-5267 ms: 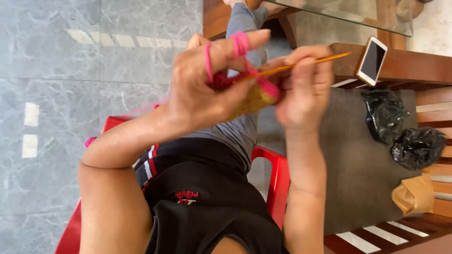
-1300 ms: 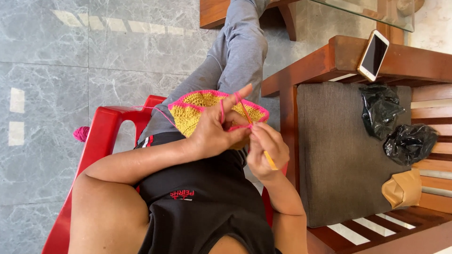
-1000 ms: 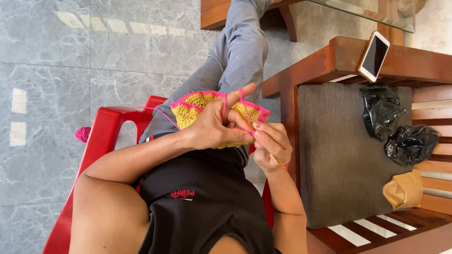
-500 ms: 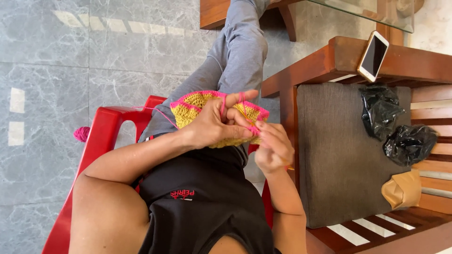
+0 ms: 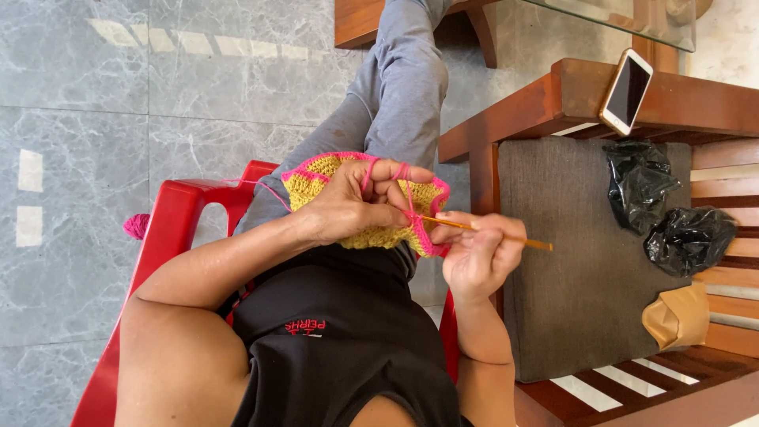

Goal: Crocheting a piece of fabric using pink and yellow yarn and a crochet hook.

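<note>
The right hand [image 5: 478,257] has lifted the hook [image 5: 482,231] level, pinching it; the left hand [image 5: 356,202] grips the yellow crochet piece [image 5: 316,178], which is against its palm.

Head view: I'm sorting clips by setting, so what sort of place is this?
Probably a home sitting area: grey marble-look tiled floor, wooden chair with grey cushion, and a red plastic chair where the person crochets.

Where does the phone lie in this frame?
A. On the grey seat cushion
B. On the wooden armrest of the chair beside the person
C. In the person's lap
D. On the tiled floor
B: the phone rests on the wooden armrest, above the grey cushion.
</note>
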